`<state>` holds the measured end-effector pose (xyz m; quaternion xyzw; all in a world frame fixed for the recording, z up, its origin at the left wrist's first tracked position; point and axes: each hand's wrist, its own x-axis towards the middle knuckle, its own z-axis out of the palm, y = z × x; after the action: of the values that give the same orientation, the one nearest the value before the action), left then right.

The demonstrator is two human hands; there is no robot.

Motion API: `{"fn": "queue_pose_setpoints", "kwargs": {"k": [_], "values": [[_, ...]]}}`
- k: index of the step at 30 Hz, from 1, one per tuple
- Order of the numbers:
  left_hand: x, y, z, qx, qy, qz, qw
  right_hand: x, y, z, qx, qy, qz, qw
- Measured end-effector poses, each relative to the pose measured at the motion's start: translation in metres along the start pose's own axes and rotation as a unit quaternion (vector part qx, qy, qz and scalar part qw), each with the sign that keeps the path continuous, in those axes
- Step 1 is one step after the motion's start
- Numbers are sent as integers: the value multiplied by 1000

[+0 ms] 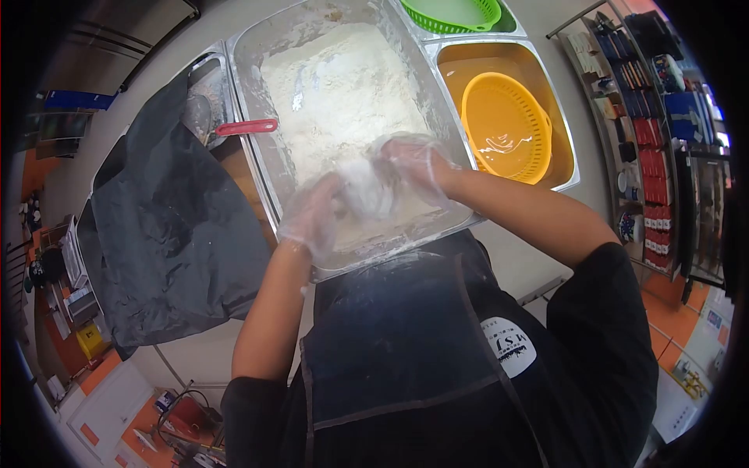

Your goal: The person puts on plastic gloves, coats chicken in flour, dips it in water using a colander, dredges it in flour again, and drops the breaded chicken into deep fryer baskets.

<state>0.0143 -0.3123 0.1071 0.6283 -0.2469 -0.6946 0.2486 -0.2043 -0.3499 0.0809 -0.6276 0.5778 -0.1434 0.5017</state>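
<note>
My left hand [314, 209] and my right hand [417, 162], both in clear plastic gloves, are at the near end of a metal tray [253, 148] of white flour [343, 93]. Between them is a white, flour-coated lump [368, 189], blurred, its kind hard to make out. The fingers of both hands curl in against the lump from either side. Loose flour heaps toward the far side of the tray, and a thinner layer lies under my hands.
A red-handled scoop [246, 127] lies across the tray's left edge. Right of the tray, a yellow basket [538, 132] sits in liquid in a metal pan; behind it is a green basket [449, 23]. Black plastic sheeting [179, 226] covers containers on the left. Stocked shelves [632, 117] stand at right.
</note>
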Motion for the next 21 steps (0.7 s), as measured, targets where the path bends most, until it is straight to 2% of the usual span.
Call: {"fn": "queue_pose_setpoints", "kwargs": {"k": [1, 3, 4, 5, 6, 7, 8, 9, 10, 12, 13, 14, 15, 17, 19, 20, 21], "values": [[-2, 3, -2, 0, -11, -1, 1000, -2, -4, -8, 37, 23, 59, 997], [-3, 9, 4, 222, 115, 0, 968, -6, -7, -10, 115, 66, 179, 975], [-7, 17, 13, 328, 176, 0, 928, -4, 3, -1, 243, 35, 235, 940], [-19, 31, 46, 268, 224, -69, 935, 1, 25, 18, 367, 4, 285, 886], [6, 12, 50, 194, 211, -95, 953, 5, 46, 35, 482, -25, 330, 811], [46, -22, 45, 60, 154, -116, 979, 12, 57, 55, 448, -26, 316, 836], [74, -42, 46, -68, 98, -140, 983, 21, 62, 79, 410, -27, 300, 861], [85, -50, 51, -126, 70, -148, 979, 22, 65, 93, 373, -28, 287, 882], [90, -50, 54, -146, 51, -147, 977, 11, 51, 86, 421, -51, 295, 856], [54, -13, 54, -31, 96, -98, 990, -6, 1, 52, 515, -95, 302, 797], [41, 0, 54, 25, 118, -71, 990, -5, -2, 48, 472, -55, 237, 847], [40, -3, 41, 124, 82, 64, 987, -8, -3, 45, 425, -18, 175, 888], [40, -9, 21, 218, 44, 195, 955, -12, -3, 41, 360, -10, 116, 926], [25, -1, -1, 368, -8, 346, 863, -21, -17, 19, 206, -4, -2, 979], [-16, 28, -7, 486, -37, 382, 785, -33, -44, -20, 31, -25, -122, 992], [-23, 27, -8, 405, -47, 375, 832, -39, -53, -34, -56, -33, -178, 982], [-28, 25, -8, 320, -60, 365, 872, -40, -53, -36, -95, -26, -173, 980]]}}
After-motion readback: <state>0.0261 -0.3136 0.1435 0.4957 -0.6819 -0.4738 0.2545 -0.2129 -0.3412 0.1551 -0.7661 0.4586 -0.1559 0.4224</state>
